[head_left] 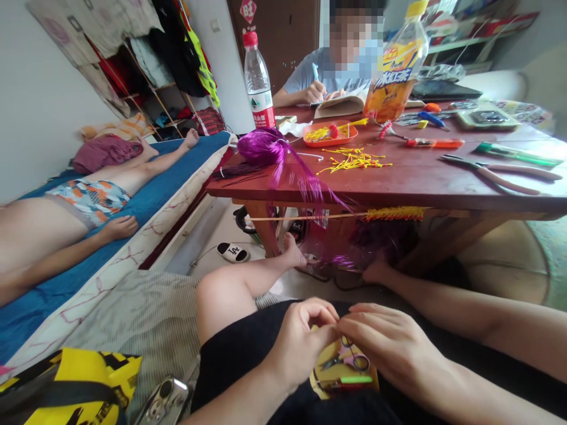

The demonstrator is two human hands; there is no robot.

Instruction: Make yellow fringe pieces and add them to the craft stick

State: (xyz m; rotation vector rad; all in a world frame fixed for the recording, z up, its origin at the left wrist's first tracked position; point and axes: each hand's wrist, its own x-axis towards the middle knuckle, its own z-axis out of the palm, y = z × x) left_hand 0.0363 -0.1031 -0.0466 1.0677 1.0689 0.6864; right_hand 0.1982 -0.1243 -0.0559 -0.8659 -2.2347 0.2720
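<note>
My left hand [301, 339] and my right hand [392, 342] meet over my lap, fingertips pinched together on something too small to make out. Just under them, on my black shorts, lies a yellow tray [343, 369] holding small scissors [349, 357] and a green stick. Ahead, a red-brown table [398, 177] carries a bundle of purple strands [270, 150] that hang over its edge, loose yellow pieces [352, 160] and an orange tray [330, 134]. A thin rod [310, 217] with purple and yellow-red fringe runs along the table's front.
A person sits writing at the far side of the table. Another person lies on the blue bed [146, 195] to the left. A water bottle [259, 82], a yellow drink bottle [398, 65], pliers [500, 171], pens, a phone [163, 401] and a yellow bag [75, 383] are around.
</note>
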